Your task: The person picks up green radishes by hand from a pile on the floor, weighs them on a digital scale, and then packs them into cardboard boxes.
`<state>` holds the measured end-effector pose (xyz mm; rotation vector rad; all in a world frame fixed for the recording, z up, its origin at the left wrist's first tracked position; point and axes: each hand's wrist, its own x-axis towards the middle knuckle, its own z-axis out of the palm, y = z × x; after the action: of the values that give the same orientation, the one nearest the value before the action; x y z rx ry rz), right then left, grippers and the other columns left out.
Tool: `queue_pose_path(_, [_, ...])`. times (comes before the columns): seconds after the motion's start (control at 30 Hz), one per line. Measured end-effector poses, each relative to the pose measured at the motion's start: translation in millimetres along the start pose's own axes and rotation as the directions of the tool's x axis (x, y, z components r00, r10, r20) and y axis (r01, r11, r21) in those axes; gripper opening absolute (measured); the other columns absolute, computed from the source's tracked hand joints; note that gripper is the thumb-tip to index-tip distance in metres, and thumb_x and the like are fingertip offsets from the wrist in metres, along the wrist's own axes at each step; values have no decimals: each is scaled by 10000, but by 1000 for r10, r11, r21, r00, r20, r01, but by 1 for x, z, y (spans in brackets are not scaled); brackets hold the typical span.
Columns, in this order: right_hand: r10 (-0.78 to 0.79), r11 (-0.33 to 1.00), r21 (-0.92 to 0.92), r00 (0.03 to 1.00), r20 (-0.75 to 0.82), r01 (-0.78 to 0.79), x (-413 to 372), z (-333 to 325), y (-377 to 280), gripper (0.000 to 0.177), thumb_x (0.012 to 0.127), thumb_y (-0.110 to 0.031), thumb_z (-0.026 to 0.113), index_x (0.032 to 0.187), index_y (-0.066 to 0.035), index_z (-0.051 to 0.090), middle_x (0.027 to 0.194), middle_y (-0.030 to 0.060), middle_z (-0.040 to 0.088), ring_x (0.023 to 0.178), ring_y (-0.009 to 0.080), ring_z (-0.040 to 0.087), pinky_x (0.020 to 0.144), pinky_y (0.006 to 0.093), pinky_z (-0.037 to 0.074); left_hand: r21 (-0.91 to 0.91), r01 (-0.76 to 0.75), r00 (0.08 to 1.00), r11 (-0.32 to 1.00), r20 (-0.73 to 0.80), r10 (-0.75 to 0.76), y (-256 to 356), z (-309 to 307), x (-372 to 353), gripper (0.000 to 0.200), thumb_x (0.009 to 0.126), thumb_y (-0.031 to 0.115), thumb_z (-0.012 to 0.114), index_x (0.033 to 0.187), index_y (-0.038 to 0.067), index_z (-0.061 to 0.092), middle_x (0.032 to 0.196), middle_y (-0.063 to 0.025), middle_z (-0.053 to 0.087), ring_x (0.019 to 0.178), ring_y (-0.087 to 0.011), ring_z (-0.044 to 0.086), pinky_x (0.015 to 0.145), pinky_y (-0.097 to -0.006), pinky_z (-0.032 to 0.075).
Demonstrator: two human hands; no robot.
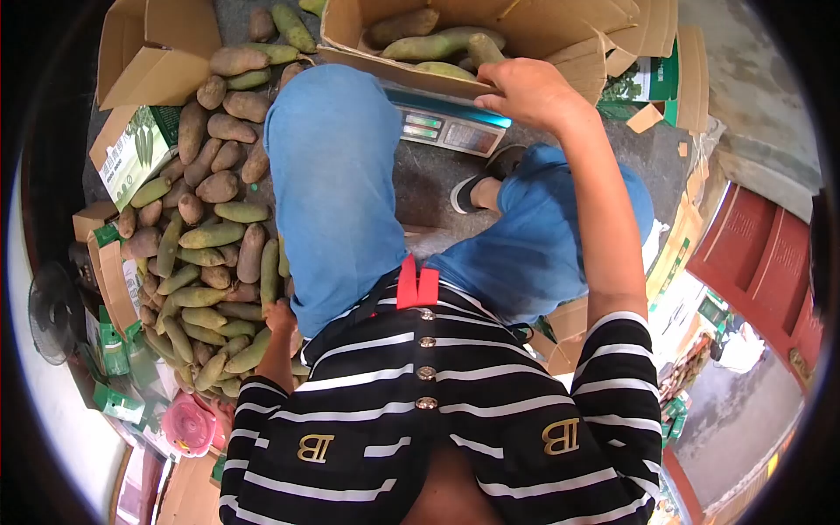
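Note:
My right hand (pixel 538 94) is at the near wall of an open cardboard box (pixel 420 73). Its fingers bend over the rim and the thumb lies outside, closed on the edge. A green radish (pixel 484 50) inside rises right by those fingertips, and a longer green radish (pixel 429 45) lies beside it. Under the box shows a digital scale (pixel 446 128) with lit displays. Low beside my bent leg, my left hand (pixel 280 317) closes around the near end of a long green radish (pixel 269 273) at the edge of the pile. Its fingers are partly hidden.
Brown-skinned and green radishes (pixel 217 186) cover the floor to the left. Another open carton (pixel 162 52) stands at the back left. A fan (pixel 52 312) and a pink basin-like thing (pixel 189 424) are farther left. Green-printed cartons (pixel 643 79) stand at the right.

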<state>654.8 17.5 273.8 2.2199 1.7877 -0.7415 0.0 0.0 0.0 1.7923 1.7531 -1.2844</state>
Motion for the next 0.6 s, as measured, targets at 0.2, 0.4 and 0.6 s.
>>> queue_pose_path(0.2, [-76,997,-14,994,-83,75,4,10,3,331,851,-328,626,1015,-42,608,921,162,659,941,341,608,806,449,476,-70,-216,939,974,-289,188,-5,-27,10,529,710,285,736,1077,32,450,1124,-229,486,1001,-435,551,839,-471,500])
queue_pose_path(0.4, [-70,997,-34,995,-69,68,8,14,0,324,845,-328,638,990,-39,619,901,160,663,908,344,626,778,453,492,-224,-466,795,856,-531,294,46,-149,17,597,662,330,785,1030,9,441,1061,-234,503,1012,-428,517,857,-473,460])
queue_pose_path(0.6, [-19,1000,-18,997,-69,17,6,14,-3,317,853,-321,637,987,-34,636,917,151,673,916,336,636,782,445,502,-280,-732,417,621,-905,85,97,-293,-16,792,704,318,806,1275,-74,422,1215,-231,483,1158,-344,472,956,-425,411])
